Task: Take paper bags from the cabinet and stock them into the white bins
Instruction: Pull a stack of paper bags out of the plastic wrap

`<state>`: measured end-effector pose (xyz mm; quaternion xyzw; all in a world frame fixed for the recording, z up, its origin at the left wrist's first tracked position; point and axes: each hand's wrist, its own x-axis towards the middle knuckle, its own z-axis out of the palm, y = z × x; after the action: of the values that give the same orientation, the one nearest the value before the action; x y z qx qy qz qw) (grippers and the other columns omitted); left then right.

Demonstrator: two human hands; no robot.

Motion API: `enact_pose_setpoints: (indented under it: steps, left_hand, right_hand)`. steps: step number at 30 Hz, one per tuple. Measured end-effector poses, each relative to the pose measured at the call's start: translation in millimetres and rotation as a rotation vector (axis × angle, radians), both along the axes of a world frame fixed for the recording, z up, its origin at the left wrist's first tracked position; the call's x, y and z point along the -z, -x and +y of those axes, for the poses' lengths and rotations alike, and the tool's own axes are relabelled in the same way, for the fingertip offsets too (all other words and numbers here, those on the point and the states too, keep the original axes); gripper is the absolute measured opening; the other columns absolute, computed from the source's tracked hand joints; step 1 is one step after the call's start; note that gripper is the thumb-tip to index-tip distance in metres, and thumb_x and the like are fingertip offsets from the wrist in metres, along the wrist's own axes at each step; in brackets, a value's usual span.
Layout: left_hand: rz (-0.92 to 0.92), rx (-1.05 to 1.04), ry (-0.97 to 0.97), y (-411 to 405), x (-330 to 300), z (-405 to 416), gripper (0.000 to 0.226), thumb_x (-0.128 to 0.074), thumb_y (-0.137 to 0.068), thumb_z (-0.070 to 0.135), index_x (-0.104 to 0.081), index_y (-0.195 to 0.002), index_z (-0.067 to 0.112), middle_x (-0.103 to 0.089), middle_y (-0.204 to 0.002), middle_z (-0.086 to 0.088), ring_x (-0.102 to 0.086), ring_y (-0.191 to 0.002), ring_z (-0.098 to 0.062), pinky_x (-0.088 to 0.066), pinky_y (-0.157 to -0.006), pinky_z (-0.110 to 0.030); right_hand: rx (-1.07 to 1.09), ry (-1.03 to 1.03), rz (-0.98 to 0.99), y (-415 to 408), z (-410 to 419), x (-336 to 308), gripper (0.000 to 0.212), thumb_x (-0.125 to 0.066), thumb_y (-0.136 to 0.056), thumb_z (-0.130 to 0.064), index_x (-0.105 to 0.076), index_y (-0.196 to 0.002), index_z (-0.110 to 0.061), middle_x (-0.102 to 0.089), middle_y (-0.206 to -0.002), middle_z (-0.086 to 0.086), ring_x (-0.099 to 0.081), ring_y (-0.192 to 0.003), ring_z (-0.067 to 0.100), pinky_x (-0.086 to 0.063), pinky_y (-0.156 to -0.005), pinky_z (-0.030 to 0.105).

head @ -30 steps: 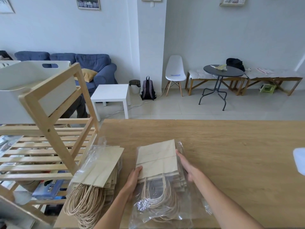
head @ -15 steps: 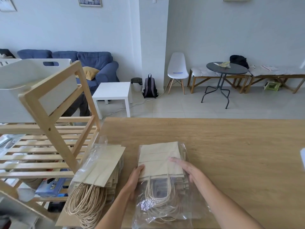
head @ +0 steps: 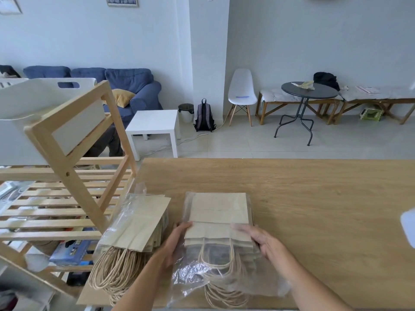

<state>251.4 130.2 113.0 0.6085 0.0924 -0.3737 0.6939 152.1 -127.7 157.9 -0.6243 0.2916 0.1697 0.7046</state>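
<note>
A stack of tan paper bags (head: pixel 219 212) with twine handles lies in a clear plastic wrap on the wooden table (head: pixel 314 194). My left hand (head: pixel 177 241) presses against the stack's left edge. My right hand (head: pixel 262 241) grips its right edge, with blurred fingers lying across the top bag. A second wrapped stack of paper bags (head: pixel 141 223) lies just to the left, at the table's corner, handles hanging toward me. A white bin (head: pixel 33 97) with a handle slot sits on top of the wooden slatted rack (head: pixel 67 158) at the left.
The rack's lower shelves hold a blue box (head: pixel 71 252) and other items. A white object (head: pixel 408 227) pokes in at the table's right edge. Beyond the table are a white side table (head: pixel 155 122), a blue sofa, a chair and a round dark table.
My right hand has slid from the stack's far right edge inward, so its fingers now lie over the top bag. The left hand stays at the left edge. The view has tilted slightly.
</note>
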Motion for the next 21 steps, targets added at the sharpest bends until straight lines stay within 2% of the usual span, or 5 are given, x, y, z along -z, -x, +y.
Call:
enact_pose_setpoints:
  steps: [3,5,11,17,21]
  left_hand:
    - [-0.024,0.01,-0.015,-0.5,-5.6,3.2,0.045,-0.066,-0.085,0.041,-0.057,-0.116,0.01,-0.065,-0.096,-0.008,-0.06,-0.083,-0.024,-0.054,-0.064,-0.032]
    - [-0.029,-0.034,0.019,-3.3,-2.1,2.7,0.033,-0.055,-0.096,0.032,-0.055,-0.121,0.011,-0.067,-0.104,-0.012,-0.064,-0.09,-0.026,-0.057,-0.065,-0.033]
    - [-0.059,-0.076,-0.042,-6.6,5.0,3.3,0.087,-0.075,-0.071,0.052,-0.043,-0.142,0.012,-0.063,-0.127,-0.017,-0.063,-0.114,-0.037,-0.053,-0.095,-0.055]
    - [-0.154,0.008,-0.194,-11.9,24.5,8.3,0.126,-0.081,-0.064,0.066,-0.011,-0.159,0.021,-0.028,-0.161,-0.009,-0.042,-0.138,-0.034,-0.049,-0.087,-0.037]
    - [-0.138,0.041,-0.221,-12.2,42.0,12.8,0.134,-0.093,-0.055,0.056,-0.016,-0.157,0.015,-0.047,-0.148,-0.016,-0.06,-0.121,-0.036,-0.051,-0.1,-0.052]
  right_hand:
    - [0.084,-0.038,0.032,2.2,-15.9,-1.3,0.075,-0.079,-0.087,-0.028,-0.042,-0.151,-0.014,-0.041,-0.154,0.024,-0.049,-0.132,0.038,-0.053,-0.092,0.043]
    - [0.057,0.018,0.052,-1.5,-25.0,-0.7,0.052,-0.081,-0.082,-0.023,-0.065,-0.128,-0.005,-0.066,-0.128,0.024,-0.069,-0.105,0.03,-0.06,-0.077,0.034]
    - [0.163,0.025,0.123,27.1,-82.2,18.5,0.104,-0.1,-0.053,-0.029,-0.049,-0.14,-0.002,-0.072,-0.109,0.032,-0.073,-0.094,0.046,-0.06,-0.076,0.061]
    - [0.26,0.04,0.122,47.7,-121.5,-19.2,0.083,-0.095,-0.057,-0.034,-0.065,-0.127,0.0,-0.075,-0.103,0.029,-0.076,-0.084,0.041,-0.062,-0.072,0.051]
    - [0.398,0.02,0.083,56.1,-145.6,-41.2,0.091,-0.099,-0.044,-0.032,-0.068,-0.123,0.002,-0.076,-0.095,0.028,-0.077,-0.069,0.036,-0.062,-0.062,0.05]
